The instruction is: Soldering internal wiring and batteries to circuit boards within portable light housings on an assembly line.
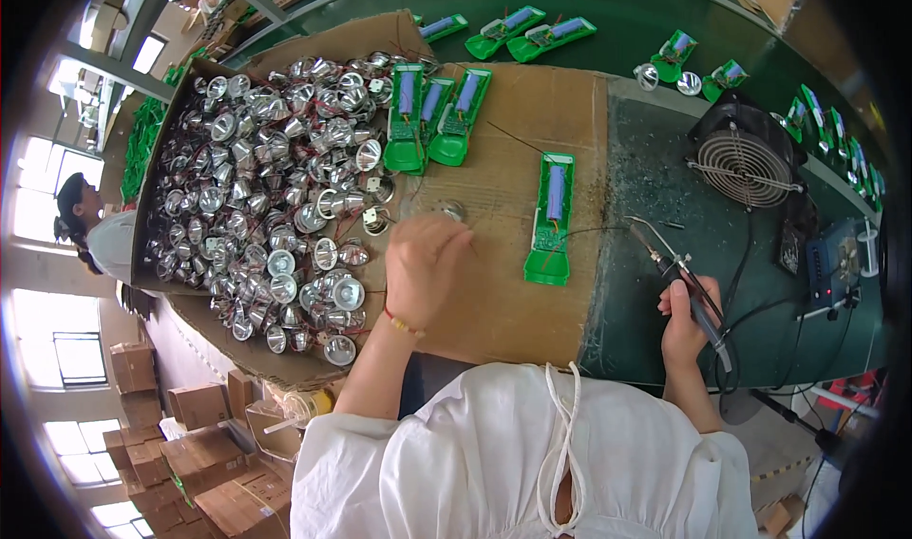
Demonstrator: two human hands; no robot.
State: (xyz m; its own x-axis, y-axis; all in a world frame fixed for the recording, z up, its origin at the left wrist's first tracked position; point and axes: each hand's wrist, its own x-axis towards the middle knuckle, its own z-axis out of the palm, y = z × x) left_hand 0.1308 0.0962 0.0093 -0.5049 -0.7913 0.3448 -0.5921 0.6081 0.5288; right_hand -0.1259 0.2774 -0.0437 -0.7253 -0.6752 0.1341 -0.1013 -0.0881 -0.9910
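Note:
My left hand (425,265) is over the cardboard sheet, slightly blurred, with its fingers curled together. A silvery reflector cup (450,210) shows blurred just beyond its fingers; whether they grip it or its wires is hidden. In my right hand (686,322) is a soldering iron (698,303) with a thin curved metal tube alongside, its tip pointing left and away from me. Between my hands lies a green plastic housing (549,221) with a blue cell, a small circuit board and loose wires. Left of it, several similar green housings (407,121) lie together.
A large cardboard box (152,173) of loose reflectors stands at left. A black fan with a round wire guard (746,169) and a blue soldering station (836,271) are at right, with cables between. More green housings (553,37) line the far side. Another person (95,226) is at far left.

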